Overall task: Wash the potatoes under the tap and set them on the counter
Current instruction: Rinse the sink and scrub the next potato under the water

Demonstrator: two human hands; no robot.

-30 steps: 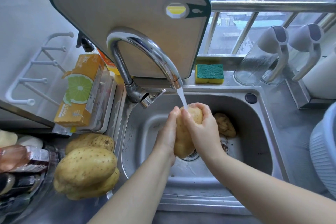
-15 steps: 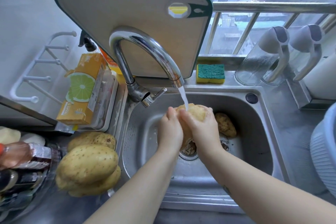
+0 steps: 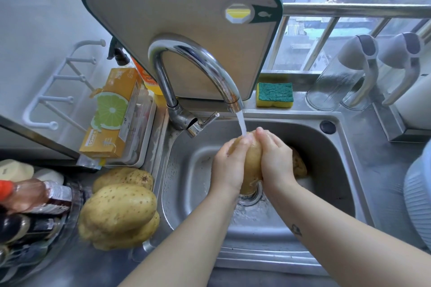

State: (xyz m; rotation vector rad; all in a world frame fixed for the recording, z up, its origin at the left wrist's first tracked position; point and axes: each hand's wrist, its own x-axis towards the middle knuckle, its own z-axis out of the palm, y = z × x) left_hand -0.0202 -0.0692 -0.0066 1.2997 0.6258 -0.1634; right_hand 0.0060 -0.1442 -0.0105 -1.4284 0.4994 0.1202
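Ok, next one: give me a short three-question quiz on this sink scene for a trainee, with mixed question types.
1. True or false: the left hand and right hand hold one potato under the running tap.
2. Where is the sponge? A: in the basin. B: on the ledge behind the sink. C: on the floor.
3. Besides the held one, how many potatoes show in the sink?
Key: 1 true. 2 B. 3 one, the other potato, partly hidden behind the right hand.
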